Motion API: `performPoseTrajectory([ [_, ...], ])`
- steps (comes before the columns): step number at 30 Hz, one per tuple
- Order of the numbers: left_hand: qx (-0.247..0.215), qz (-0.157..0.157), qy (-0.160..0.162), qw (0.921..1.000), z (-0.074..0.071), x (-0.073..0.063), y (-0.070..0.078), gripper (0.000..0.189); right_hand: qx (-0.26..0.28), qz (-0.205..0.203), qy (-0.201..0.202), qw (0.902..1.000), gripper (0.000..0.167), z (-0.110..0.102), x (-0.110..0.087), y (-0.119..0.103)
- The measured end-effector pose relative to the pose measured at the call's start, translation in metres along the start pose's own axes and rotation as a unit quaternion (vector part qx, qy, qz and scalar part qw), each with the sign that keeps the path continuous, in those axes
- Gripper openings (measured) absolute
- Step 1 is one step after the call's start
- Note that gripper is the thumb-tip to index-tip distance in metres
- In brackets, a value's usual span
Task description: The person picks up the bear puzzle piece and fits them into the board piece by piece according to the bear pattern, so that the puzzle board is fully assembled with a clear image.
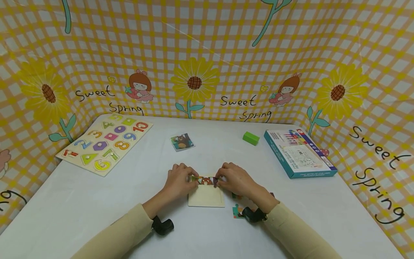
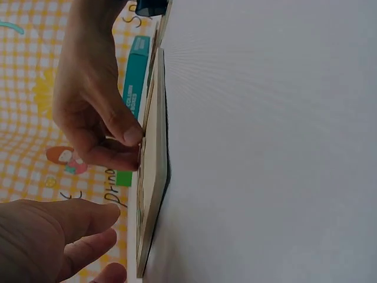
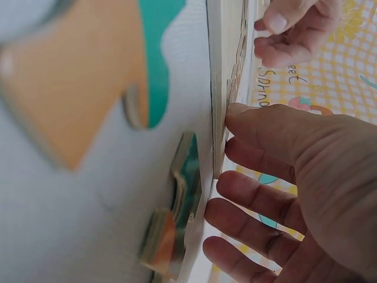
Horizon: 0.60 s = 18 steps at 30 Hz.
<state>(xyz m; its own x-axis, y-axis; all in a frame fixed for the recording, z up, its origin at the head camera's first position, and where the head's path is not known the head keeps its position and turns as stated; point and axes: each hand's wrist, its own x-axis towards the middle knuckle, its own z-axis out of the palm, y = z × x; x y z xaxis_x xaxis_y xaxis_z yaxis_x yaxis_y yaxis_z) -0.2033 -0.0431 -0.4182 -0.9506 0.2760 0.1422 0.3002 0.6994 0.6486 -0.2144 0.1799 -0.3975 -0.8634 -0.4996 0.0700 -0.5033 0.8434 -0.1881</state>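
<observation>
Sleeves (image 1: pixel 118 232) foremost, my right fingers (image 2: pixel 115 157) pinch a puzzle piece (image 1: pixel 215 182), left fingers (image 2: pixel 89 253) loose; level pressure should seat it squarely.

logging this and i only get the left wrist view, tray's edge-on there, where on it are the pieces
Observer: In the head view, puzzle pieces lie along the far side of the tray.
Operator: any loose ones near it
Observer: Yes, loose pieces lie to the right of the tray.
Operator: and past its far side
Observer: A picture card showing a bear lies farther off, a little to the left.
</observation>
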Motion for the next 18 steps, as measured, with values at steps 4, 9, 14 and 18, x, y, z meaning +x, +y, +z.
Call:
performPoseTrajectory([
  [4,-0.006,-0.006,0.0,1.0,-0.004,-0.007,-0.007,0.019,0.0,0.0,0.001,1.0,0.017,0.001,0.0,0.001],
  [9,-0.012,-0.007,0.0,0.9999,-0.007,-0.015,-0.014,0.02,0.006,0.0,0.003,1.0,0.017,0.002,0.0,0.002],
  [14,-0.028,-0.008,-0.007,0.9996,-0.008,-0.022,-0.02,0.021,0.007,-0.002,0.007,0.9999,0.017,0.003,0.0,0.002],
  [18,-0.036,-0.005,-0.006,0.9993,-0.007,-0.025,-0.023,0.021,0.006,-0.004,0.007,1.0,0.016,0.003,0.001,0.002],
])
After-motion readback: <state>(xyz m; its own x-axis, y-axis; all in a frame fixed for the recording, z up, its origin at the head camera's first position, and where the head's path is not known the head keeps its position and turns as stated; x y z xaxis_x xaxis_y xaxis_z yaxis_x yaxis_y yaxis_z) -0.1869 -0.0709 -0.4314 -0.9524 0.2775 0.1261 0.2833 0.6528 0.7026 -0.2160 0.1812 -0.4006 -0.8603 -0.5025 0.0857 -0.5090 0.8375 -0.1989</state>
